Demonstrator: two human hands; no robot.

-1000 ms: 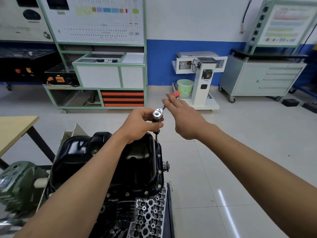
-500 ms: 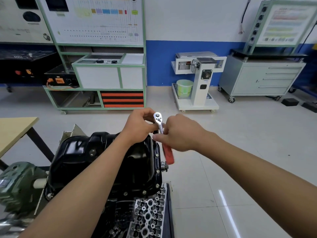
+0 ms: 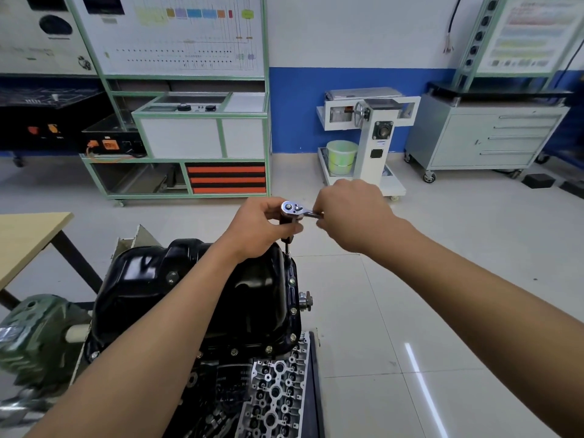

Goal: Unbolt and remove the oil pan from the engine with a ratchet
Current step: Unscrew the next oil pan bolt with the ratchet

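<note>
- Since half a second ago, the handle of the chrome ratchet [image 3: 292, 208] with a red grip has swung from about 5 o'clock, pointing back at the person, round to 3 o'clock. The red grip that showed then is now hidden.
- The right hand [image 3: 350, 216] is curled round the handle, with only a short length of chrome shank showing where it enters the fingers.
- The left hand [image 3: 264, 230] wraps its fingers and thumb round the dark extension bar [image 3: 288, 245] just under the ratchet head and holds it upright.
- The extension drops to a bolt at the 1 o'clock corner of the glossy black pressed-steel oil pan [image 3: 189, 295]. The socket on that bolt is too small to make out.
- The oil pan sits bottom-up on the inverted engine [image 3: 275, 390], flange down, at the lower middle of the view. The engine's silver, hole-studded face shows at 6 o'clock.
- Several small silver flange bolts [image 3: 291, 281] are seated along the pan's 3 o'clock edge and its near, 6 o'clock edge.
- Judged from this, the task is in its unbolting stage: one corner bolt is being worked, many remain, and the pan has not been lifted.
- A green-painted motor housing [image 3: 38, 336] is at 8 o'clock, and a pale wooden table [image 3: 25, 235] at 9 o'clock.
</note>
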